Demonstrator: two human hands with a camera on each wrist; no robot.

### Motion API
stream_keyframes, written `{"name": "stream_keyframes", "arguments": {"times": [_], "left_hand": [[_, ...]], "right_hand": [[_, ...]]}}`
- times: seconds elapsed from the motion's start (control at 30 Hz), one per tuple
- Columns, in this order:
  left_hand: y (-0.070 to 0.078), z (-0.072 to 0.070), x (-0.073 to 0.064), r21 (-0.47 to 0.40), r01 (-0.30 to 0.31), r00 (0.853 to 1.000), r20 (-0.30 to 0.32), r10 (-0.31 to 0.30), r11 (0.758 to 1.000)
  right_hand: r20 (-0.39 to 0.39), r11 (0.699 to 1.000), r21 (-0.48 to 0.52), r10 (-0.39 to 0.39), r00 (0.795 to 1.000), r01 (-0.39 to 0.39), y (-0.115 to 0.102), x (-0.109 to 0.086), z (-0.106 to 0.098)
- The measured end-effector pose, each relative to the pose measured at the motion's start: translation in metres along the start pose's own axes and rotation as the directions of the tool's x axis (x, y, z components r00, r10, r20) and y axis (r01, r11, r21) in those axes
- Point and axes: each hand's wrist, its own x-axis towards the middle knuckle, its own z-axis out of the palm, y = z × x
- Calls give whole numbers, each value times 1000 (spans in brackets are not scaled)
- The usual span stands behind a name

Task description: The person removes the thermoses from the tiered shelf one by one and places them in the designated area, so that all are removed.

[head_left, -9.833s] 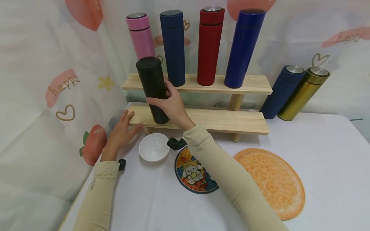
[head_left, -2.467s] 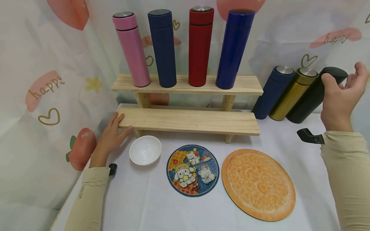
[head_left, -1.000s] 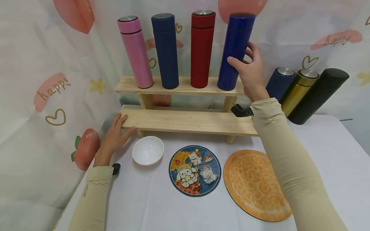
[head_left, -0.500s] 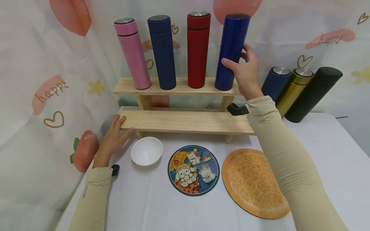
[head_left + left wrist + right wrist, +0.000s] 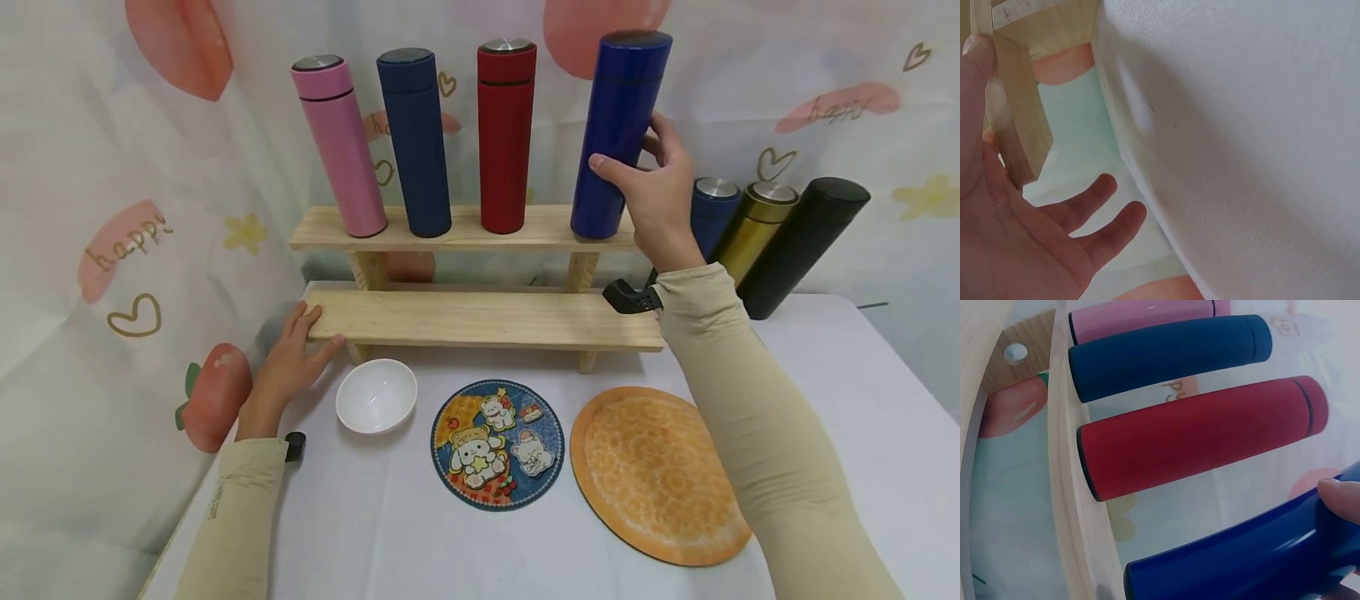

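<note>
My right hand point(image 5: 663, 196) grips a glossy royal-blue thermos bottle point(image 5: 622, 100) around its middle, thumb in front. The bottle stands nearly upright at the upper shelf's right part; in the right wrist view its base shows a gap from the shelf board. A red thermos point(image 5: 507, 142), a navy thermos point(image 5: 415, 142) and a pink thermos point(image 5: 339, 150) stand in a row to its left on the upper shelf point(image 5: 465, 237). My left hand point(image 5: 288, 362) rests on the left end of the lower shelf point(image 5: 480, 317), thumb at the front edge; in the left wrist view two fingers point(image 5: 1116, 234) stretch out loosely below the board.
Right of the rack, a navy thermos point(image 5: 708, 221), a gold thermos point(image 5: 757, 225) and a black thermos point(image 5: 802, 246) lean against the back cloth. In front are a white bowl point(image 5: 377, 396), a round cartoon mat point(image 5: 497, 446) and a round orange mat point(image 5: 652, 475), partly under my right sleeve.
The black thermos went from the lower shelf to the right of the gold one. My right hand then took the royal-blue thermos and shifted it slightly right and up. My left hand stayed.
</note>
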Motion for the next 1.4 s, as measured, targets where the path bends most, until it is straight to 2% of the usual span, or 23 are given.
{"name": "stream_keyframes", "arguments": {"times": [0.27,0.57,0.83,1.13,1.4], "left_hand": [[-2,1,-2,6,12,1000,9,-12,1000],[-3,3,0,19,25,1000,12,-25,1000],[-1,1,-2,2,-3,1000,2,3,1000],[-2,2,3,6,-19,1000,-6,19,1000],[-3,2,0,15,10,1000,11,-10,1000]], "right_hand": [[-10,998,-53,-27,1000,27,-5,-13,-19],[-79,999,-32,-33,996,31,-9,-27,-42],[-110,999,-27,-44,993,41,-13,-38,-60],[-164,999,-40,-10,986,3,-8,-48,-84],[-196,999,-31,19,980,-25,3,-55,-100]]}}
